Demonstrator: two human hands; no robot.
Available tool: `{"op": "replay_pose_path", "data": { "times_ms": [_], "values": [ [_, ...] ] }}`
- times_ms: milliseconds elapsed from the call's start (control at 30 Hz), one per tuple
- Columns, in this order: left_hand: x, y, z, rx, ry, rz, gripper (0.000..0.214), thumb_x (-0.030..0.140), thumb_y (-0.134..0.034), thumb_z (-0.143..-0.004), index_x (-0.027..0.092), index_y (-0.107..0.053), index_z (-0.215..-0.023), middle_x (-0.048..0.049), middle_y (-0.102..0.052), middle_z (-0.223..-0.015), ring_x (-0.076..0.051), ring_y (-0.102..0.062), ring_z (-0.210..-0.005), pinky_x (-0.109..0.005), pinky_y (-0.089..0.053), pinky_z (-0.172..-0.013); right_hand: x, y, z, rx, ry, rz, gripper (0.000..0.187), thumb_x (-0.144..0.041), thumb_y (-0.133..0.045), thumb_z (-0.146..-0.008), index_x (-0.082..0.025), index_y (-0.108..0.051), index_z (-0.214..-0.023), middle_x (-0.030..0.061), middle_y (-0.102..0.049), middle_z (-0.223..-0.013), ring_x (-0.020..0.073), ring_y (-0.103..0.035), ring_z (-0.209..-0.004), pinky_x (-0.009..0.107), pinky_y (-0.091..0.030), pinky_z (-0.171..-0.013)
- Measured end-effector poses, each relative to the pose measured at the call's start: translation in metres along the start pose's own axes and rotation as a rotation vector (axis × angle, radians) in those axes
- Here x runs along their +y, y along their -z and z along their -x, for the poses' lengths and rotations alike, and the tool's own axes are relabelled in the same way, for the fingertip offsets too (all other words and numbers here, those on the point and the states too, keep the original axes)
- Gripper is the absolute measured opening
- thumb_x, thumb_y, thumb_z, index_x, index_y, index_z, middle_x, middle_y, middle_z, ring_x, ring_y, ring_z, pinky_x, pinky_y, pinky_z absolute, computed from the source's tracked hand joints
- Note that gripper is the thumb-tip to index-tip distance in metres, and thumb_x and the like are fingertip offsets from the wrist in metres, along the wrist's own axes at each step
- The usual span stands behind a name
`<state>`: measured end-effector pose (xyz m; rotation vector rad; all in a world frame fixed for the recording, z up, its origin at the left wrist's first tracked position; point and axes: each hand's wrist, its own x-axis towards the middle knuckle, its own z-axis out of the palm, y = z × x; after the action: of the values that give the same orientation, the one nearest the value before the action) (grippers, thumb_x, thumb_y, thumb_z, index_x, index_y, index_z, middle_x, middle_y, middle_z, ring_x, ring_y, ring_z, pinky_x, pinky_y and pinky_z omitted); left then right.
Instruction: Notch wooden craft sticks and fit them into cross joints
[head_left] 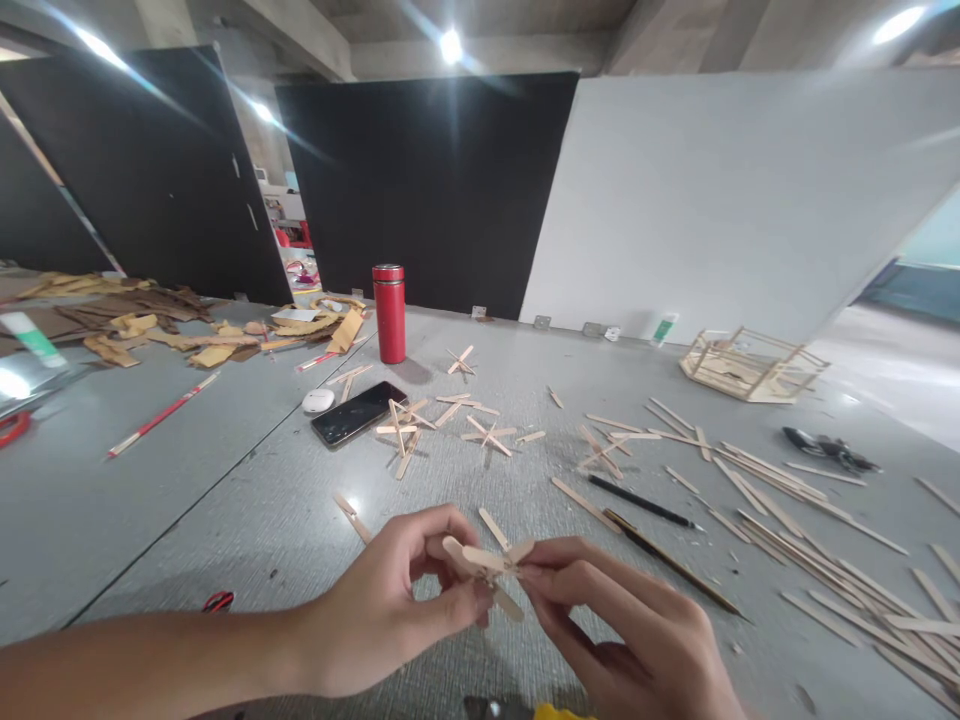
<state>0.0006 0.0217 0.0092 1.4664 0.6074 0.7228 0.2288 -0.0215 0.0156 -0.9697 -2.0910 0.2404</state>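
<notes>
The left grip (420, 600) and right grip (630, 600) are pinching a stick star (484, 558) over the counter (247, 520), while loose sticks (586, 505), a phone (356, 415) and a closed red bottle (389, 318) are sitting farther away.

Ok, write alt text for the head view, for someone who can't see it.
A person's left hand and right hand hold a small cluster of crossed craft sticks over a grey table. Beyond them are a smartphone and an upright red vacuum flask; loose craft sticks and an open wooden frame are to the right.
</notes>
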Motion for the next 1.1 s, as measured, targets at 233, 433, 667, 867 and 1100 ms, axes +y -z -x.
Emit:
{"op": "replay_pose_path", "data": {
  "times_ms": [233,433,667,867,1100],
  "values": [
    [-0.004,0.004,-0.007,0.12,-0.05,-0.033,0.023,0.035,-0.066,-0.101,0.017,-0.06,-0.088,0.0024,-0.057,-0.078,-0.013,-0.053,-0.075,-0.024,-0.04,-0.07,-0.006,-0.003,-0.002,0.206,-0.285,-0.041,0.008,-0.02,-0.062,-0.1,-0.028,-0.065,-0.101,-0.0042,-0.07,-0.068,0.0115,-0.067,-0.056,0.021,-0.056,-0.054],
    [-0.007,0.003,-0.004,0.031,-0.067,0.052,0.018,0.033,-0.07,-0.098,0.017,-0.063,-0.096,-0.0021,-0.061,-0.093,-0.017,-0.061,-0.093,-0.029,-0.046,-0.085,-0.004,0.001,-0.016,0.113,-0.523,-0.562,0.016,-0.034,-0.061,-0.103,-0.022,-0.065,-0.094,0.0028,-0.074,-0.079,0.0104,-0.065,-0.055,0.017,-0.053,-0.046],
    [-0.008,-0.001,-0.003,-0.112,-0.016,0.169,0.022,0.035,-0.069,-0.099,0.016,-0.068,-0.111,-0.0064,-0.066,-0.099,-0.017,-0.064,-0.087,-0.027,-0.051,-0.076,0.001,0.002,-0.019,0.041,-0.586,-0.72,0.022,-0.039,-0.063,-0.103,-0.02,-0.064,-0.092,0.0018,-0.072,-0.075,0.0082,-0.059,-0.054,0.015,-0.051,-0.047],
    [-0.008,0.0,-0.001,-0.063,0.003,0.144,0.029,0.037,-0.071,-0.097,0.016,-0.072,-0.117,-0.0076,-0.069,-0.098,-0.018,-0.064,-0.092,-0.028,-0.052,-0.079,-0.001,0.001,-0.019,0.056,-0.581,-0.726,0.018,-0.04,-0.062,-0.104,-0.023,-0.063,-0.097,0.0015,-0.074,-0.08,0.0074,-0.058,-0.05,0.016,-0.05,-0.046],
    [-0.007,0.002,-0.002,0.09,-0.03,0.223,0.023,0.034,-0.075,-0.094,0.015,-0.064,-0.1,-0.0045,-0.069,-0.09,-0.016,-0.067,-0.082,-0.029,-0.054,-0.077,-0.02,0.002,-0.01,0.304,-0.481,-0.221,0.005,-0.031,-0.064,-0.099,-0.03,-0.067,-0.095,-0.003,-0.07,-0.068,0.0106,-0.056,-0.049,0.019,-0.047,-0.045]
  ]
}}
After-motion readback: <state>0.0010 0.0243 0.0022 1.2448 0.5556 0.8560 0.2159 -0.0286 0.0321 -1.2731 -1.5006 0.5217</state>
